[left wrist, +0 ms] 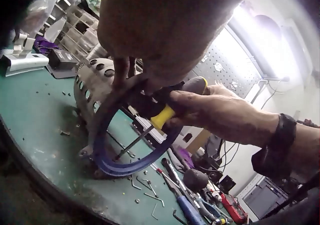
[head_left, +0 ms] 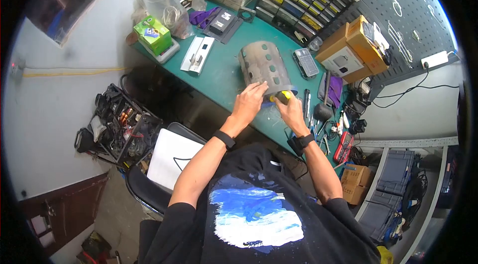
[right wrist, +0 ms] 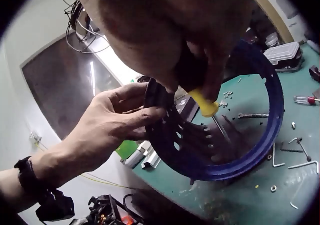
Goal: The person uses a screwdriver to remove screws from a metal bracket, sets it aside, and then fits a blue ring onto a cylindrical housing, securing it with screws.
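Observation:
A grey perforated cylinder point(head_left: 263, 65) lies on its side on the green bench, its blue end ring point(left wrist: 112, 167) facing the person. The left hand point(head_left: 247, 106) holds the cylinder's wall at the rim, thumb on the ring in the right wrist view. In the right hand point(head_left: 293, 113) is a screwdriver with a yellow and black handle point(right wrist: 204, 103), gripped by the fingers. Its metal shaft passes through the ring's opening and points at the lower inner wall; whether the tip touches anything cannot be told.
Hex keys, nuts and pliers lie on the bench point(head_left: 226, 84) to the right, beside a black mallet point(head_left: 322, 111) and a red multimeter point(head_left: 343, 147). A clear-lidded case point(head_left: 305, 63), a cardboard box point(head_left: 343, 57) and drawer units stand behind. A metal bracket point(head_left: 197, 55) lies left.

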Tool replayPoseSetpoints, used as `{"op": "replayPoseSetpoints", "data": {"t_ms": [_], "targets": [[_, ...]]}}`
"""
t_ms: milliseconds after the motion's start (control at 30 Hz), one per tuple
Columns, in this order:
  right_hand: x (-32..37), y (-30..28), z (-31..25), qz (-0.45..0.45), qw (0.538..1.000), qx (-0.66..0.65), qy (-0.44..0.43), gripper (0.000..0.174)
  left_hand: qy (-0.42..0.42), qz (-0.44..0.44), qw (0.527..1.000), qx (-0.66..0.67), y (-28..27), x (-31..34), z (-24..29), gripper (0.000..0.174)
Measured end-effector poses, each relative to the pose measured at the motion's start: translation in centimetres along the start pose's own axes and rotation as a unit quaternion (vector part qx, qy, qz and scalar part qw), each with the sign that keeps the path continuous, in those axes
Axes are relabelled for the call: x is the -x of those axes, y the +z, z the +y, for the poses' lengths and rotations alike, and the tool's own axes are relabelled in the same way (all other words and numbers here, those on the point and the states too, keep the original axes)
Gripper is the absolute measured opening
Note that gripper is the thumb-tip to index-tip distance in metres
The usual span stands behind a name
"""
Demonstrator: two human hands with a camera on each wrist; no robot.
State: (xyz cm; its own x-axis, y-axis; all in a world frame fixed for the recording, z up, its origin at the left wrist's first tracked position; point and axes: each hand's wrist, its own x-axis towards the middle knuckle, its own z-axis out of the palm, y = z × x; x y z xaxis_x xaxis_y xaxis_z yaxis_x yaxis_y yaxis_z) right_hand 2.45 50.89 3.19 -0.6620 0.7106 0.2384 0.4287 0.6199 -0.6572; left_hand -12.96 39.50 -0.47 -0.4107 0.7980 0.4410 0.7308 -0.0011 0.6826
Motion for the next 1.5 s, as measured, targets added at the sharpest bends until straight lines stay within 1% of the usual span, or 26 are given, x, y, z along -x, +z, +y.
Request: {"op": "replayPoseSetpoints", "data": {"t_ms": [67,200,267,333,400,433,500,567,667,700,733,800,833,900,933,1000,1033,1100,1133,1200,1233,1300,1333,1400,1433,1500], "targets": [[-0.1,-0.8,0.1,-0.075,0.990,-0.024,0.117,0.028,0.025,-0.008,1.000,-0.001,0.3,-0.1,0.2,0.050],[0.1,0.0,1.1,-0.046,0.995,-0.027,0.081,0.030,0.016,0.001,1.000,-0.008,0.7,-0.2,0.0,0.049],[0.5,0.6,0.9,0.025,0.996,-0.058,0.069,0.030,0.019,-0.013,1.000,0.000,0.3,-0.5,-0.2,0.048],[0.5,0.1,1.7,0.001,0.995,-0.051,0.083,0.029,0.024,-0.020,1.000,0.004,0.1,-0.5,-0.3,0.048],[0.8,-0.1,3.4,-0.033,0.997,-0.067,0.033,0.027,0.021,-0.032,0.999,0.005,-0.2,-0.2,0.2,0.048],[0.7,-0.7,3.1,-0.066,0.991,-0.089,0.081,0.025,0.016,-0.026,0.999,0.025,-0.7,-0.2,0.8,0.046],[0.9,-0.7,2.7,-0.059,0.989,-0.111,0.074,0.024,0.015,-0.024,0.999,0.041,-1.4,-0.4,1.7,0.043],[0.9,-0.5,3.3,-0.059,0.986,-0.141,0.068,0.022,0.026,0.059,0.997,0.049,-2.0,0.6,2.2,0.037],[1.0,-1.0,2.8,-0.058,0.988,-0.129,0.063,0.022,0.019,0.021,0.996,0.083,-2.5,3.8,2.1,0.032],[1.1,-1.0,2.6,-0.060,0.987,-0.134,0.065,0.022,0.059,-0.001,0.994,0.093,-2.4,4.5,2.3,0.033],[1.1,-1.0,2.3,-0.056,0.987,-0.136,0.073,0.022,0.067,-0.070,0.990,0.098,-2.3,5.0,2.3,0.031],[1.0,-0.6,2.6,-0.053,0.985,-0.140,0.082,0.022,0.098,-0.125,0.985,0.068,-0.1,4.7,1.8,0.031],[0.8,-0.4,2.9,-0.050,0.985,-0.147,0.072,0.022,0.095,-0.127,0.985,0.066,1.1,4.5,1.6,0.031],[0.4,-0.1,3.4,-0.050,0.984,-0.156,0.063,0.022,0.035,-0.099,0.994,-0.035,3.4,3.7,1.1,0.033],[0.3,0.0,3.6,-0.047,0.985,-0.156,0.050,0.024,0.032,-0.100,0.994,-0.037,4.7,3.3,0.7,0.033],[0.2,0.1,3.9,-0.047,0.986,-0.159,0.037,0.025,-0.119,-0.248,0.954,-0.116,6.6,2.2,-0.4,0.038],[0.3,0.1,3.9,-0.039,0.987,-0.156,0.030,0.027,-0.121,-0.251,0.953,-0.119,7.1,2.1,-0.9,0.038],[0.2,0.2,3.9,-0.031,0.989,-0.146,0.013,0.032,-0.034,-0.199,0.975,-0.097,7.7,2.0,-1.3,0.037],[0.2,0.2,3.9,-0.034,0.988,-0.148,0.016,0.032,-0.037,-0.201,0.974,-0.098,7.8,1.8,-1.3,0.037],[0.2,0.0,3.5,-0.031,0.988,-0.150,0.028,0.032,-0.115,-0.308,0.939,-0.103,7.9,1.2,-1.3,0.041],[0.3,0.1,3.7,-0.032,0.988,-0.150,0.027,0.032,-0.116,-0.307,0.939,-0.104,8.2,0.9,-1.3,0.041],[0.5,0.5,4.1,-0.037,0.989,-0.138,0.044,0.037,-0.258,-0.327,0.909,-0.019,9.0,0.3,-1.4,0.043],[0.3,-0.3,3.3,-0.036,0.989,-0.137,0.042,0.037,-0.257,-0.325,0.910,-0.019,9.6,0.7,-2.1,0.043],[-0.1,-2.5,1.2,-0.072,0.992,-0.025,0.105,0.046,-0.204,-0.282,0.938,-0.007,10.7,1.8,-3.6,0.044],[-0.1,-3.1,0.6,-0.039,0.995,-0.023,0.086,0.052,-0.200,-0.280,0.939,-0.004,11.4,2.2,-4.2,0.044],[0.3,-3.9,-0.2,-0.031,0.995,0.031,0.092,0.052,-0.226,-0.227,0.947,0.006,12.1,1.9,-3.9,0.046]]}}
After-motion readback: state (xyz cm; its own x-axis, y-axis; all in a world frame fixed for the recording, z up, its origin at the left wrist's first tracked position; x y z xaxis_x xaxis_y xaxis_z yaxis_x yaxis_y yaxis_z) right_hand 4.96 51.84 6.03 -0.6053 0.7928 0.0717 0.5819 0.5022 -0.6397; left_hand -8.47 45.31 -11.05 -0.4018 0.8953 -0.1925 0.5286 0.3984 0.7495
